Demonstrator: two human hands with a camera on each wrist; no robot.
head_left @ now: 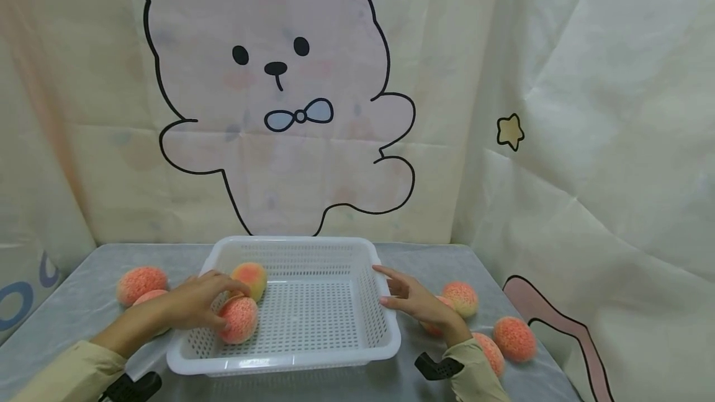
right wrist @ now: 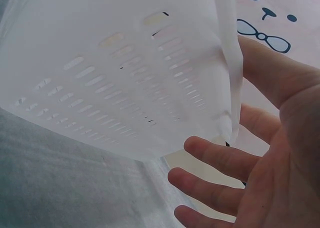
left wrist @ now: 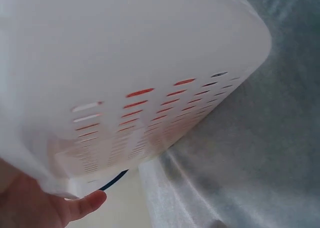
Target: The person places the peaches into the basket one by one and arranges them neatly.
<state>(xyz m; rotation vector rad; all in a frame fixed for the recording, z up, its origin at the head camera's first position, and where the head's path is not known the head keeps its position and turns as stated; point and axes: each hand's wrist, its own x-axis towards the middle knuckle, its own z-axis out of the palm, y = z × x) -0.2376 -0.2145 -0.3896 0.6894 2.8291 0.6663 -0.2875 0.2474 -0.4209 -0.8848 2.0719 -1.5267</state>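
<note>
The likely light, soft peach (head_left: 242, 322) suits the left hand's (head_left: 198, 301) curled side grip; the loosely spread right hand (head_left: 418, 300) touches the basket (head_left: 279, 362).

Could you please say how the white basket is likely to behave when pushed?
The basket is probably light for its size, since its walls are perforated. Its broad base should make it likelier to slide than tip. It also looks fairly stiff, its rim keeping an even shape.

In the head view the light is soft and even, with small bright reflections on the front of the basket (head_left: 274, 364). In both wrist views it looks pale and hazy, the tablecloth (left wrist: 245, 153) dim and slightly blurred.
</note>
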